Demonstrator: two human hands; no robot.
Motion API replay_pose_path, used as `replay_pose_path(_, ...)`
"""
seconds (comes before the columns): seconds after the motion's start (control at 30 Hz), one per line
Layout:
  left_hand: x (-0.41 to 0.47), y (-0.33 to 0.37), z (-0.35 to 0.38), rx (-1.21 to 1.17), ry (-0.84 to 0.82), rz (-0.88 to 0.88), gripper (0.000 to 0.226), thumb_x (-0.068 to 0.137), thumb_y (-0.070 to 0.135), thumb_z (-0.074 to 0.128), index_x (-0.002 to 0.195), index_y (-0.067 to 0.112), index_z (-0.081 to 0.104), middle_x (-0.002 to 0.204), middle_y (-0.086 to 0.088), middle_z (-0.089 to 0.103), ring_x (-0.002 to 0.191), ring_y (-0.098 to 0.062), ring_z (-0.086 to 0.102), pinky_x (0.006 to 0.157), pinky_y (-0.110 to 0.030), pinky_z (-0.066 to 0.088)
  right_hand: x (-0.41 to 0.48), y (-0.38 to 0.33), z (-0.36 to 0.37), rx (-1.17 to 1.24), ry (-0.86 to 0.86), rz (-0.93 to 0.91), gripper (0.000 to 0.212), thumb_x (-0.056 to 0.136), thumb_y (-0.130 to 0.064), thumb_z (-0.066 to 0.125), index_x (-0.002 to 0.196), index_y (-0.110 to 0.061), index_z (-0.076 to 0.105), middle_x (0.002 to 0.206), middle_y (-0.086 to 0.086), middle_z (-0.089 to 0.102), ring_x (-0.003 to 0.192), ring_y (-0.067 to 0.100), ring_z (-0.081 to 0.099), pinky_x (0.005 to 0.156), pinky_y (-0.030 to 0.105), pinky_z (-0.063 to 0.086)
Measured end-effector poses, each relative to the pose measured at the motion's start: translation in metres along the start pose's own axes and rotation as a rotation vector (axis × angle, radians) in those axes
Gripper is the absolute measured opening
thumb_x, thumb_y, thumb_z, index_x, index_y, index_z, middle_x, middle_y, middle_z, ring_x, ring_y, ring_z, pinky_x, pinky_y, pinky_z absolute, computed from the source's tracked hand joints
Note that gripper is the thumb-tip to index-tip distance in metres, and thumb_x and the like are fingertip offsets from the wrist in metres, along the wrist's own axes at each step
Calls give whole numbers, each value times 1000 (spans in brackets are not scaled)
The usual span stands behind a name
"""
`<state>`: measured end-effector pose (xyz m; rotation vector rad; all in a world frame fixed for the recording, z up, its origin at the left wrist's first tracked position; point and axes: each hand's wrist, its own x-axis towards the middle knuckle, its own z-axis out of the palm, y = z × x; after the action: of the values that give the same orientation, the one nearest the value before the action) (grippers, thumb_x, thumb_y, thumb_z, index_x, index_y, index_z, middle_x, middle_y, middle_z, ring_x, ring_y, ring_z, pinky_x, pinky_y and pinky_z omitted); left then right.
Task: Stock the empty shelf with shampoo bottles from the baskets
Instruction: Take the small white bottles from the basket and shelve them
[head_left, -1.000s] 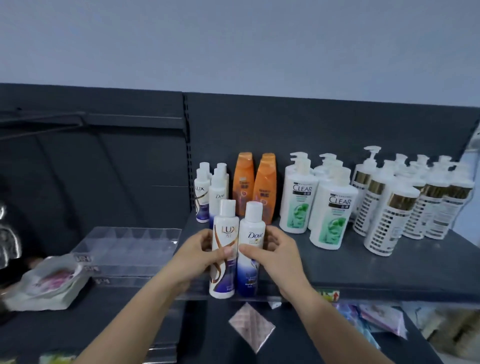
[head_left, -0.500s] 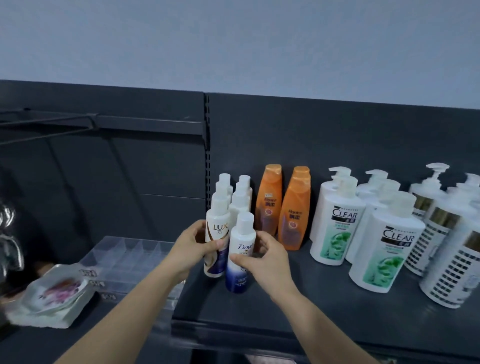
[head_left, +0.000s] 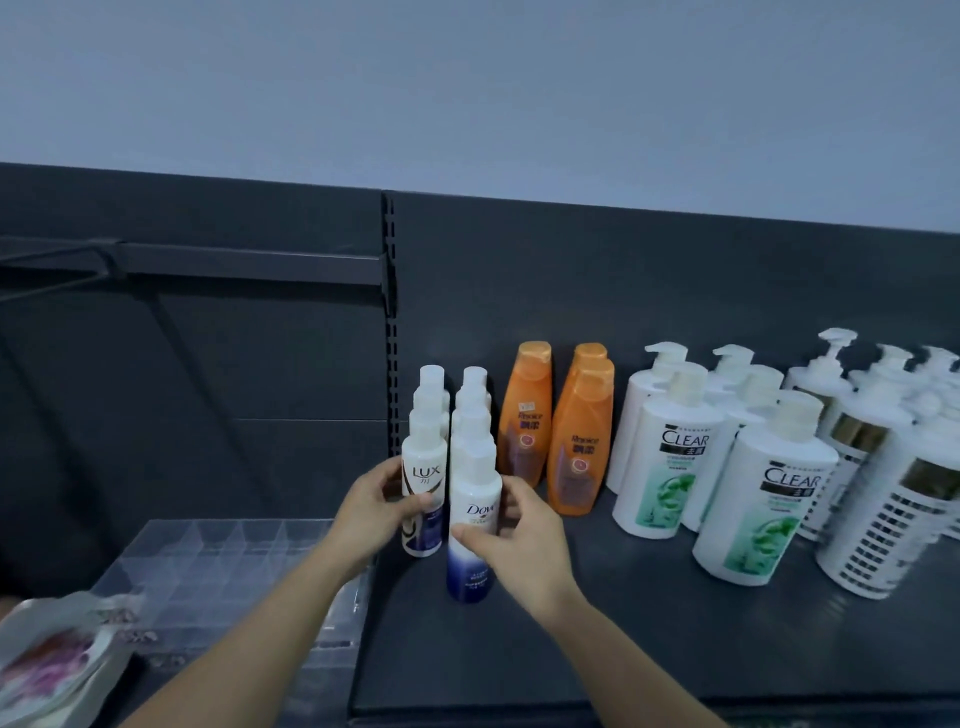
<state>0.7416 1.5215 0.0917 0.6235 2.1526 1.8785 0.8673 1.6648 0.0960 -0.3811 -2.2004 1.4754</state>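
Observation:
A white Lux bottle (head_left: 425, 475) stands upright at the left end of the dark shelf (head_left: 649, 639). My left hand (head_left: 371, 512) grips it from the left. Beside it stands a white and blue Dove bottle (head_left: 471, 540), held from the right by my right hand (head_left: 519, 545). Both bottles head two short rows of like bottles (head_left: 457, 400) that run back to the shelf's rear panel.
Two orange bottles (head_left: 550, 441) stand right of the rows, then several white Clear pump bottles (head_left: 675, 457) and white-and-gold pump bottles (head_left: 883, 493). A clear plastic divider tray (head_left: 218, 566) lies on the lower left shelf, with a white bag (head_left: 57, 660) at the corner.
Both hands have pushed the Lux and Dove bottles from the shelf's front edge back onto the shelf, up against the rows behind. The view has come closer.

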Motion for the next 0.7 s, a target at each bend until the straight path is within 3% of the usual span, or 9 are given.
replay_pose_path(0.2,13,-8,-1,143,6,62,43,79,12,77,119,20,62,110,5,69,103,-11,64,87,-29,50,4,1,6,-66,34,-22,46,73,-19,83,96,-49,56,98,-20,71,94,-3,66,87,29,57)
replay_pose_path(0.4,14,-6,-1,282,26,128,42,82,19,75,113,28,49,102,15,63,96,-4,60,71,-14,42,7,6,10,-118,45,-38,48,76,-23,81,105,-49,54,106,-17,70,101,1,66,91,34,56)
replay_pose_path(0.57,16,-7,-2,409,-3,161,44,86,27,70,124,25,49,115,7,56,105,-12,55,86,-30,46,5,5,12,-195,24,-38,54,79,-35,76,127,-37,51,118,-17,66,109,4,62,95,37,53)
replay_pose_path(0.7,18,-10,-6,490,-35,150,42,87,34,67,124,25,50,115,1,57,103,-13,55,89,-36,48,3,5,11,-305,7,17,54,82,-39,73,130,-32,49,122,-11,63,112,11,60,96,40,51)
